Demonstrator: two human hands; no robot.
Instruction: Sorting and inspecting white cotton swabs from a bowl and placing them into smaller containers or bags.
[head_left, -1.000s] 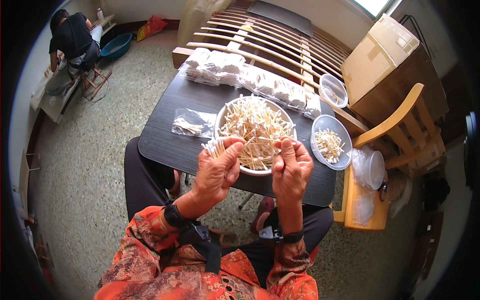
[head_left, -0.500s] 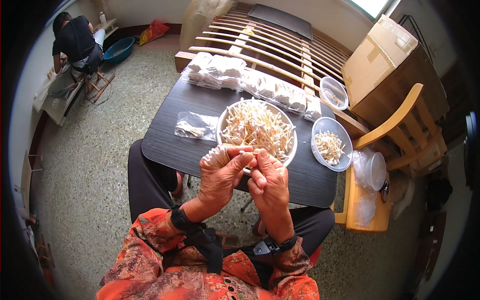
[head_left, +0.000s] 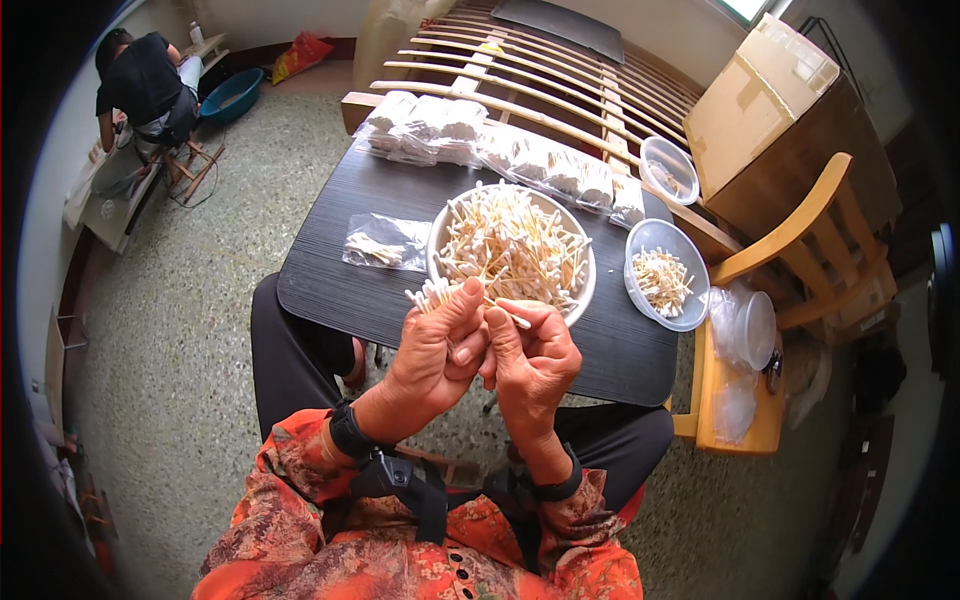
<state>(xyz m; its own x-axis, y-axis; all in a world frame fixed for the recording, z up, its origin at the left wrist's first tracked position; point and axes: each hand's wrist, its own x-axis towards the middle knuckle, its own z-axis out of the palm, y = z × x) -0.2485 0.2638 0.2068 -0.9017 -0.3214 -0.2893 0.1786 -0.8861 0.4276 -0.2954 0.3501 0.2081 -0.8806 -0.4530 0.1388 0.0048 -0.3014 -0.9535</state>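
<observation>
My left hand (head_left: 432, 345) is closed round a bundle of cotton swabs (head_left: 430, 294), whose white tips stick out past the fingers. Beside it, almost touching, my right hand (head_left: 532, 352) pinches a cotton swab (head_left: 518, 320) between thumb and fingers. Both hands are at the near rim of a white bowl (head_left: 589, 290) heaped with loose cotton swabs (head_left: 505, 238). To the left of the bowl lies a clear plastic bag (head_left: 408, 232) with a few swabs in it. A clear round tub (head_left: 700, 318) with more swabs (head_left: 660, 278) stands to the right.
Filled clear packs (head_left: 545, 172) of swabs line the far edge of the dark table (head_left: 330, 255). A wooden chair (head_left: 750, 420) holding plastic tubs is at right, below a large cardboard box (head_left: 760, 90). Another person (head_left: 150, 85) sits at the far left near a blue basin (head_left: 235, 95).
My right hand has turned, its fingers now folded over a swab. My left hand has closed further over the bundle, hiding more of it. The view has shifted slightly.
</observation>
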